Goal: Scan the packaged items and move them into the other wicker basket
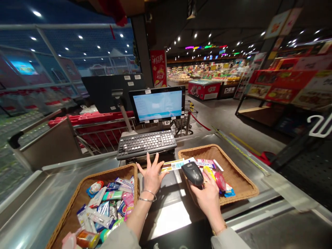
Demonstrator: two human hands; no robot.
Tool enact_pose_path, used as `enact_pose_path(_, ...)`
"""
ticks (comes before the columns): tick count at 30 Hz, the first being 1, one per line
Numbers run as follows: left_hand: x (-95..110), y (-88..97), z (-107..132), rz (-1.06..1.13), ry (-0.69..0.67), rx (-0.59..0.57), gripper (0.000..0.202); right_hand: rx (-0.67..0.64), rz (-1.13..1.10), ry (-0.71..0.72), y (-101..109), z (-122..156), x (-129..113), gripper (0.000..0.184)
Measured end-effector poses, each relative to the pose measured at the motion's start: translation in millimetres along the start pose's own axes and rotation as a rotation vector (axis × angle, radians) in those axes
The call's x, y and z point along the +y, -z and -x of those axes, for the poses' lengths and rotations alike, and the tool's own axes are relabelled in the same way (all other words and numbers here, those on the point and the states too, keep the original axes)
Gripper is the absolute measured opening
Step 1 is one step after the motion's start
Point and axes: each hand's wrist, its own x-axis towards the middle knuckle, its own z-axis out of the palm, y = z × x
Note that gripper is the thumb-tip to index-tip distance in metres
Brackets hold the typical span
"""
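My left hand (151, 174) is spread open, palm down, over the steel counter in front of a black keyboard (146, 144). Its fingertips are close to a printed paper strip (172, 165). My right hand (209, 199) grips a black handheld barcode scanner (192, 174) above a wicker basket (219, 155), which holds a few small packets, including a pink item (220, 181). Below my left forearm, a second wicker basket (109, 176) is heaped with several small toiletry packets and tubes (103, 209).
A monitor (157, 103) stands on a post behind the keyboard. The steel checkout counter (259, 173) runs around both baskets. Beyond are a red barrier (98, 119), a wire shopping cart (185, 119), a freezer chest (204, 89) and red display shelves (285, 83).
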Motion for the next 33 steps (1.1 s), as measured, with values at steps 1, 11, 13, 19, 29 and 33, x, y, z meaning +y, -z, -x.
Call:
enact_pose_path(1,2.8,-1.6,-1.9,0.001,-0.009,-0.004,0.034,0.009,0.007,0.004,1.8,-1.4,3.0,0.044)
enact_pose_path(11,32.2,-11.1,-16.7,0.043,-0.106,-0.083,0.028,0.103,0.037,-0.076,22.3,-16.4,28.6,0.039)
enact_pose_path(13,37.1,-13.0,-19.1,0.042,-0.141,-0.108,0.03,0.123,0.046,-0.092,26.5,-19.2,33.4,0.04)
enact_pose_path(19,49.4,-27.9,-24.0,0.047,-0.309,-0.15,0.033,0.183,0.035,-0.158,38.6,-27.4,45.3,0.04)
enact_pose_path(29,77.4,-58.2,-35.9,0.062,-0.485,-0.121,0.033,0.199,0.038,-0.186,54.5,-31.5,54.0,0.038)
enact_pose_path(33,94.9,-66.1,-40.1,0.059,-0.378,-0.101,0.038,0.219,0.014,-0.199,58.1,-31.3,60.0,0.037)
